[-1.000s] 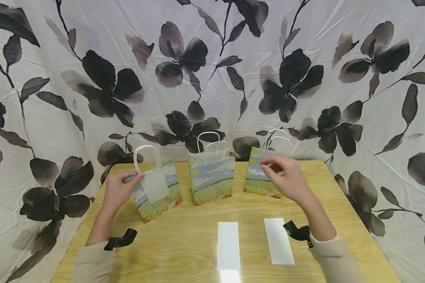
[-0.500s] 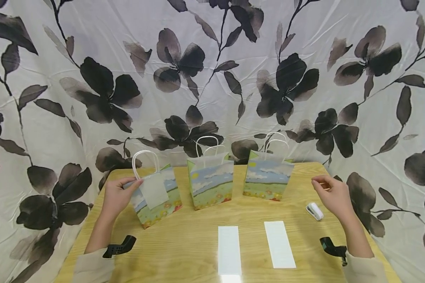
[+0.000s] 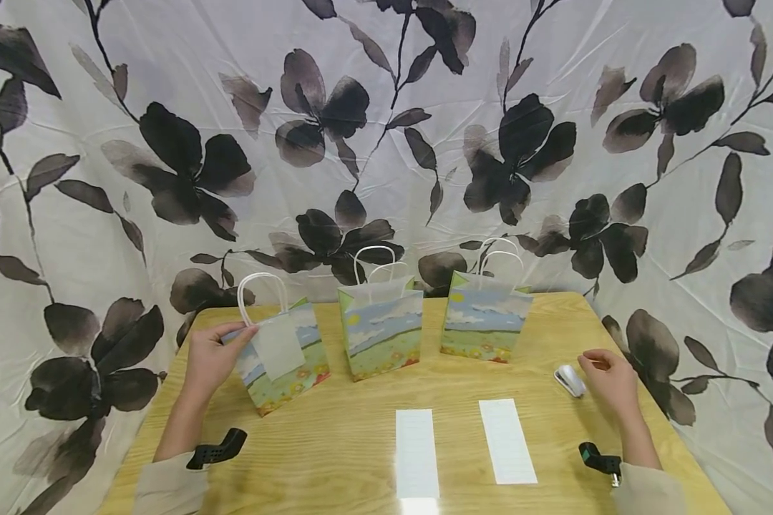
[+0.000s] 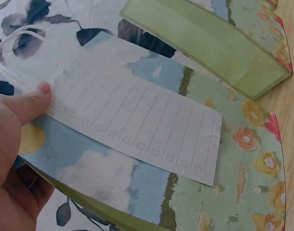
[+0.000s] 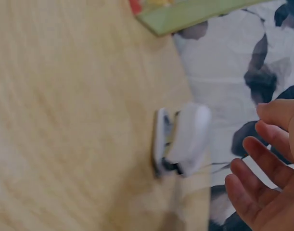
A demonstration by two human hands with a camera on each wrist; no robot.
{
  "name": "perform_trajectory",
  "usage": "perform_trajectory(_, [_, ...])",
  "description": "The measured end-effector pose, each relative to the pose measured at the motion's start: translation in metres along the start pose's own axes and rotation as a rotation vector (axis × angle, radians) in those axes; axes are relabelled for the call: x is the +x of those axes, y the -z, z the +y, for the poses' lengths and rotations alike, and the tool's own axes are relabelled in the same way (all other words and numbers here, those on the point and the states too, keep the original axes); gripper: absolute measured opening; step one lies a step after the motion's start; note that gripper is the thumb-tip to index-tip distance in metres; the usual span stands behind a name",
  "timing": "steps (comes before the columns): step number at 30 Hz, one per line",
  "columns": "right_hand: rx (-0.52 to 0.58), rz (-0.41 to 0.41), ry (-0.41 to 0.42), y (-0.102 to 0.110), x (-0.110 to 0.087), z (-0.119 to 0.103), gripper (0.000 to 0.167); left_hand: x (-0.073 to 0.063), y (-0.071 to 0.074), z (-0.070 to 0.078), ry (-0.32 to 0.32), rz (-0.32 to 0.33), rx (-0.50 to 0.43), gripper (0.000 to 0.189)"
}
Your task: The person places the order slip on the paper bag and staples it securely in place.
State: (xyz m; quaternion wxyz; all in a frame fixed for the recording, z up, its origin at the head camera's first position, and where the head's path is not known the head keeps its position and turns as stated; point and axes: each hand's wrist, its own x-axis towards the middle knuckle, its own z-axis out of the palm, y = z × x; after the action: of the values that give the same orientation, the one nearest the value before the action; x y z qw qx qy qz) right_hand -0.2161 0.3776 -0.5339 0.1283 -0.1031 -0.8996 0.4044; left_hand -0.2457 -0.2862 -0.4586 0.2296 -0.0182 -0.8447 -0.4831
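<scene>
At left of the frame, the left hand [image 3: 211,357] pinches a printed slip [image 3: 280,348] against the outer face of a tilted paper bag [image 3: 314,349], thumb [image 4: 35,98] in front and fingers [image 4: 38,195] behind the wall, their tips hidden; the closed grip presumably holds both layers flat together. At right of the frame, the right hand [image 3: 613,383] grasps nothing, its fingers relaxed and parted, just beside a white stapler [image 3: 570,380], which probably lies there for easy reach. Farther out, a middle bag [image 3: 383,336] and a right-hand bag [image 3: 486,325] stand upright, apart, perhaps to leave working room around each. At lower centre, a second slip [image 3: 416,453] and a third slip [image 3: 507,441] lie separated on the bench [image 3: 322,458], probably for easy lifting.
</scene>
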Motion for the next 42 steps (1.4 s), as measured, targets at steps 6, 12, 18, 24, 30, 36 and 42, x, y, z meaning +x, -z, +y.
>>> perform_trajectory(6, [0.050,0.002,-0.113,-0.016,-0.005,0.020,0.053,-0.004,0.004,0.019,-0.001,-0.003,-0.040,0.018])
perform_trajectory(12, [0.057,0.017,-0.126,-0.027,-0.009,0.030,0.060,-0.003,0.003,0.031,-0.005,-0.009,-0.038,0.018])
perform_trajectory(18, [0.017,0.001,-0.065,-0.035,-0.010,0.034,0.058,0.001,0.001,0.006,0.005,-0.002,-0.034,0.021])
perform_trajectory(24, [-0.056,0.044,-0.037,-0.039,-0.009,0.034,0.046,0.001,0.001,0.003,0.050,-0.008,-0.018,0.023])
perform_trajectory(30, [-0.054,0.057,-0.027,-0.039,-0.005,0.025,0.044,-0.001,0.000,0.004,0.072,0.013,-0.004,0.018])
perform_trajectory(36, [0.077,0.021,-0.082,-0.037,-0.003,0.002,0.048,-0.001,-0.001,0.003,0.043,0.012,-0.010,0.021])
perform_trajectory(42, [0.249,-0.169,-0.082,-0.038,-0.004,-0.036,0.041,-0.004,0.000,0.002,0.042,0.030,-0.005,0.025])
